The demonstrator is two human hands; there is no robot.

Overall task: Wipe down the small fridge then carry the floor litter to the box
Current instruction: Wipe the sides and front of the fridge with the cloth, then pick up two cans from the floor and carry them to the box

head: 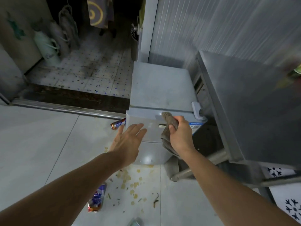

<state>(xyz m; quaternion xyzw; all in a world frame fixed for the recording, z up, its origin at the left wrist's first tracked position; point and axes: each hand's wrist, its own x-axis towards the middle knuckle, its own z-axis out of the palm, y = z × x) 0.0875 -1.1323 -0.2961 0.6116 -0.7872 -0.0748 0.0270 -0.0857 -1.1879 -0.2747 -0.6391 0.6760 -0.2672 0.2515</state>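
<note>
Right hand [180, 135] grips a cloth [170, 122] against the fridge [156, 88] front, left hand [128, 139] spread beside it, seemingly mid-wipe; floor litter [96, 199] waits below.

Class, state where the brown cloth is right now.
Head view, centre-right: the brown cloth is gripped by the right hand against the small fridge door's top edge.

Glossy smooth plastic fridge [162, 88], rough brown cloth [171, 123], brushed metal table [244, 95], shiny tiled floor [40, 136]
</note>
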